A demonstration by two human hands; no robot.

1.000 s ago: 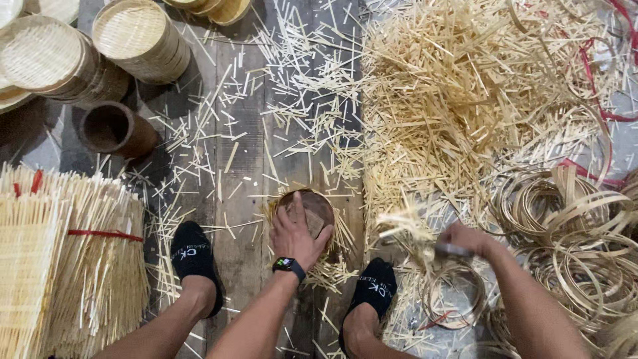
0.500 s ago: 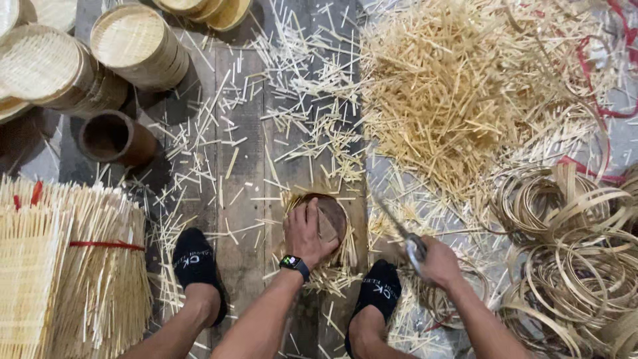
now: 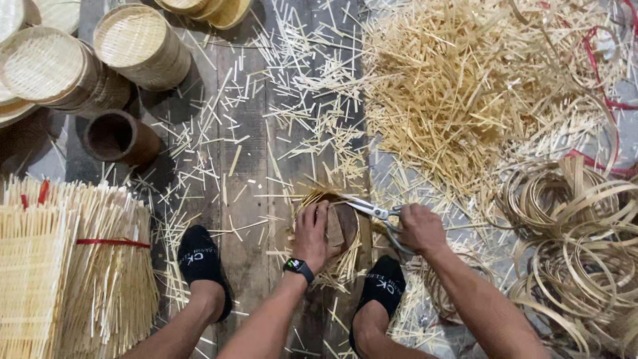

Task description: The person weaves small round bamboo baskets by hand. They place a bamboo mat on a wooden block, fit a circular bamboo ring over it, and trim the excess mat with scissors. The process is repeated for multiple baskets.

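My left hand [image 3: 311,229] presses its fingers on the round woven piece [image 3: 339,226] on the floor [image 3: 246,193] so it stays put, while my right hand [image 3: 419,227] grips scissors [image 3: 372,211] at its edge.

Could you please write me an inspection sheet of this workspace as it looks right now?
Surface: wooden plank floor, strewn with short bamboo offcuts.
Job's things: small round woven bamboo piece with loose strip ends sticking out around its rim; metal scissors, blades at its rim.
Clutter: big heap of bamboo slivers; coiled bamboo strips; bundled bamboo mat stack tied with red band.
Hands: left hand presses on the woven piece; right hand grips the scissors.
Cables: nothing seen; only red strapping on the heap.
Surroundings: stacked woven baskets and a dark cylindrical container at upper left; person's black-socked feet on the planks.
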